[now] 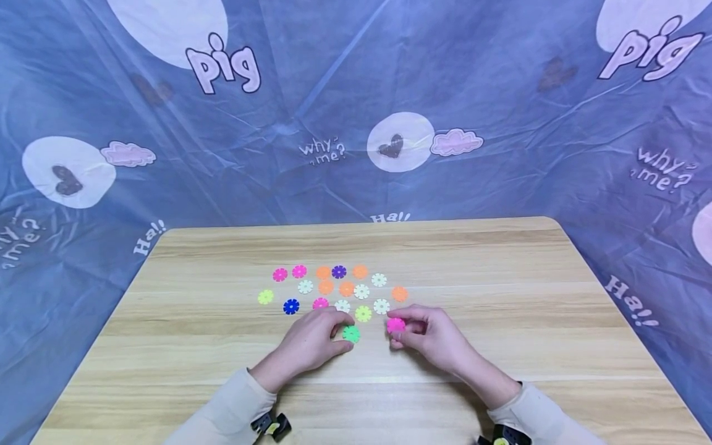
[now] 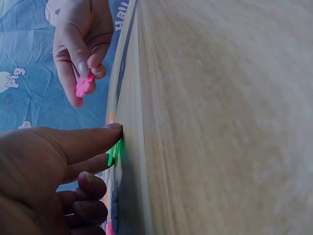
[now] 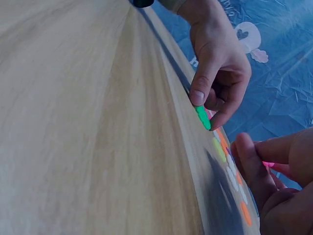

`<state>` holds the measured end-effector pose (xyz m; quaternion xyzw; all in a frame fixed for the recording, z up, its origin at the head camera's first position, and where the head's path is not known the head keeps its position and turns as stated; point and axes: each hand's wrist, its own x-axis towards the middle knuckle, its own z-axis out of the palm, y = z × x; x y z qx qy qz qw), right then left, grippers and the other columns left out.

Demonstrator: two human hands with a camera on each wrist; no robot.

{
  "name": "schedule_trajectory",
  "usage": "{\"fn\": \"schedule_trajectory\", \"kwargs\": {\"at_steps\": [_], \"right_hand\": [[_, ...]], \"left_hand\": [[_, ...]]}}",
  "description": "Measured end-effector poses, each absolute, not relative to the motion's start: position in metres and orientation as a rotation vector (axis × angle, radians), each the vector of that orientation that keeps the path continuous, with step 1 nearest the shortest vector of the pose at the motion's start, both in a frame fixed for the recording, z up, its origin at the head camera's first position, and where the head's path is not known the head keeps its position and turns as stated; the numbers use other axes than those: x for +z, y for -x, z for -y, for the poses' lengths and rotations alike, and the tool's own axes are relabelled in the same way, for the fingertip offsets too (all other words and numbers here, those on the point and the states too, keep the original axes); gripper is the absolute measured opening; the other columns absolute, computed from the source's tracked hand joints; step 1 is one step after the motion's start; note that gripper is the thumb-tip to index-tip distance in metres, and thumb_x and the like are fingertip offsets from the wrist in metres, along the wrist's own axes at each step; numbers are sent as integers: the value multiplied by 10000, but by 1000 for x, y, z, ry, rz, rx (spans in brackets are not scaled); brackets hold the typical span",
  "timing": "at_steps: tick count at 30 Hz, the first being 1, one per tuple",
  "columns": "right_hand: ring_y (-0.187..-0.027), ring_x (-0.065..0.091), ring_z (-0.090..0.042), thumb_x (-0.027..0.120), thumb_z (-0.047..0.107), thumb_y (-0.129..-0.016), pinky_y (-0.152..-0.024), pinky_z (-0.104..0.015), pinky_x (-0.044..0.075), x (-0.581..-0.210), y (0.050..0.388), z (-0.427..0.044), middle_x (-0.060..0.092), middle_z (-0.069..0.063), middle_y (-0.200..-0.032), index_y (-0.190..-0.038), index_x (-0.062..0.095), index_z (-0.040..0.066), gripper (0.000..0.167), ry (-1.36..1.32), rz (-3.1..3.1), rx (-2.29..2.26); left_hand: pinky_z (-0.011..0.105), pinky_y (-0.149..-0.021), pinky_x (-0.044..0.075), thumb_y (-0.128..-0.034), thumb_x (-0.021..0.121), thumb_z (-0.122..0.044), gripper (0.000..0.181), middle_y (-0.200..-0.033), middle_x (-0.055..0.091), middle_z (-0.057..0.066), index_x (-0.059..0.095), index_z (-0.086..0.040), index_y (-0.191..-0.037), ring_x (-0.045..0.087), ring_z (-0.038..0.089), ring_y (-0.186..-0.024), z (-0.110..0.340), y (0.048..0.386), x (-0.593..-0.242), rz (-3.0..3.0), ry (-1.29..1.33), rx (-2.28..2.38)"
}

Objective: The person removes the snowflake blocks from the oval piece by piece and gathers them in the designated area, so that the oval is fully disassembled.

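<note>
My left hand (image 1: 313,339) holds a green notched plastic disc (image 1: 351,334) by its edges, between thumb and forefinger, low over the table. In the right wrist view that green disc (image 3: 203,117) appears nearly edge-on and tilted. To its right, my right hand (image 1: 436,337) pinches a pink notched disc (image 1: 396,325); the left wrist view shows this pink disc (image 2: 84,86) raised off the tabletop. A yellow-green disc (image 1: 363,314) lies just beyond, between the two hands. Close to the left fingers are a white disc (image 1: 342,306) and a pink one (image 1: 320,303), both partly covered.
Several more discs lie flat behind the hands, among them a dark blue disc (image 1: 291,306), a purple disc (image 1: 339,272) and an orange disc (image 1: 399,293). They rest on a wooden table (image 1: 500,266). A blue printed cloth (image 1: 334,74) hangs behind and beside it.
</note>
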<state>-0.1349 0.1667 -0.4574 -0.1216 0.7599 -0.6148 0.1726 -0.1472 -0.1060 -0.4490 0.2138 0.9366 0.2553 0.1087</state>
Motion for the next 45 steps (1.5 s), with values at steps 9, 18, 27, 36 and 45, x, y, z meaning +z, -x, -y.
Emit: {"fn": "schedule_trajectory", "kwargs": {"at_steps": [9,18,27,36,45], "right_hand": [[-796,741,-81,747,-3,-977,-749,-254,644,-460,136,-165,806,-156,-981,-1187,752,-93,228,357,-2340,-1627],[-656,693,-109,754,14,-977,-644,-254,612,-459,137,-165,759,-86,-869,-1106,789,-47,147,307,-2425,-1532],[-726,563,-5,816,73,-942,-678,-205,517,-459,139,-161,673,68,-810,-1015,806,78,75,396,-2724,-1221],[-772,519,-45,840,123,-939,-705,-226,470,-458,140,-160,641,64,-837,-956,805,142,43,407,-2783,-1126],[-750,507,-45,843,133,-940,-695,-227,460,-462,141,-161,612,49,-831,-983,802,122,60,416,-2765,-1177]], "left_hand": [[246,-653,403,-867,901,-252,377,-807,597,-88,793,-152,-1215,482,78,-738,106,147,-449,-2766,-636,747],[259,-671,416,-872,901,-258,383,-820,603,-90,788,-147,-1221,494,86,-755,107,146,-449,-2765,-620,748],[267,-680,423,-877,895,-265,392,-837,616,-85,785,-141,-1232,507,97,-774,106,147,-449,-2755,-603,741],[291,-716,455,-889,883,-263,385,-892,656,-76,783,-138,-1240,537,110,-821,105,146,-448,-2750,-600,738],[293,-714,449,-892,879,-265,377,-872,635,-90,782,-142,-1236,530,107,-812,106,147,-449,-2757,-601,735]]}}
